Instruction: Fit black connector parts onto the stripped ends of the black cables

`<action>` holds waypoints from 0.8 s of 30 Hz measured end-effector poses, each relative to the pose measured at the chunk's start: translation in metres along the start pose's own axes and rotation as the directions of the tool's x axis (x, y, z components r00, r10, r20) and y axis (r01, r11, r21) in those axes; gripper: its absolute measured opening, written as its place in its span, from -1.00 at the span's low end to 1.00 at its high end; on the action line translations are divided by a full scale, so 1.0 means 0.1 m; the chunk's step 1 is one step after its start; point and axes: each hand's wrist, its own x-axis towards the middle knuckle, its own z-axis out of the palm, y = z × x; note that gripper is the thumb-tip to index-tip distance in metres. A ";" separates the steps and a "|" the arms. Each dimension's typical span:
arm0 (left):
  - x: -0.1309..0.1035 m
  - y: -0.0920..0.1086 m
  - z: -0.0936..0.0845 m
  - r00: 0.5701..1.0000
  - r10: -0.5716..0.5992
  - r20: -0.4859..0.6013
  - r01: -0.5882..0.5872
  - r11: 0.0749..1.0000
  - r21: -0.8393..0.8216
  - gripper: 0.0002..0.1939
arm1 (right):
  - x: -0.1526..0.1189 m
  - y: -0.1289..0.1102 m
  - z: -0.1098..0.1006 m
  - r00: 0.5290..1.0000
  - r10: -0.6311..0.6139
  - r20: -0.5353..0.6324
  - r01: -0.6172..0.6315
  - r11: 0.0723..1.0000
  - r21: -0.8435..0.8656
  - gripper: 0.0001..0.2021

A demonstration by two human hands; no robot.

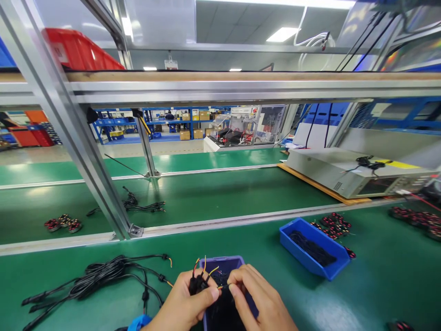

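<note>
The left hand (pixel 184 305) has its grip clenched on a black multi-lead cable end (pixel 200 281) while the right hand (pixel 257 301) pinches one thin lead above the dark blue plastic bin (pixel 237 263), apparently separating wires; next calls for fine fingertip control.

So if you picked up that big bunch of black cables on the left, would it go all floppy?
Probably floppy: the black cable bundle lies in loose curves on the green table. Its strands would likely dangle and tangle, since they splay apart at the ends. It looks light, being thin wire.
</note>
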 end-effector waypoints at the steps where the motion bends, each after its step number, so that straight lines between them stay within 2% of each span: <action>1: -0.01 0.00 0.00 1.000 0.000 -0.001 0.000 1.000 0.014 -0.43 | 0.00 0.00 0.00 1.000 0.004 0.005 -0.004 1.000 0.004 -0.80; 8: 0.01 -0.01 -0.02 0.998 0.061 0.003 -0.062 0.997 0.042 -0.45 | 0.01 -0.03 -0.04 0.997 0.040 0.073 -0.043 0.999 0.031 -0.80; 13: 0.01 0.02 -0.01 0.990 0.136 -0.031 -0.133 0.988 0.081 -0.45 | -0.05 0.00 0.03 0.996 0.048 0.081 -0.047 0.999 -0.016 -0.80; 24: 0.00 0.01 0.00 0.998 0.053 -0.028 -0.050 0.994 0.096 -0.42 | -0.13 0.01 0.20 0.999 0.041 0.005 -0.041 0.998 -0.048 -0.81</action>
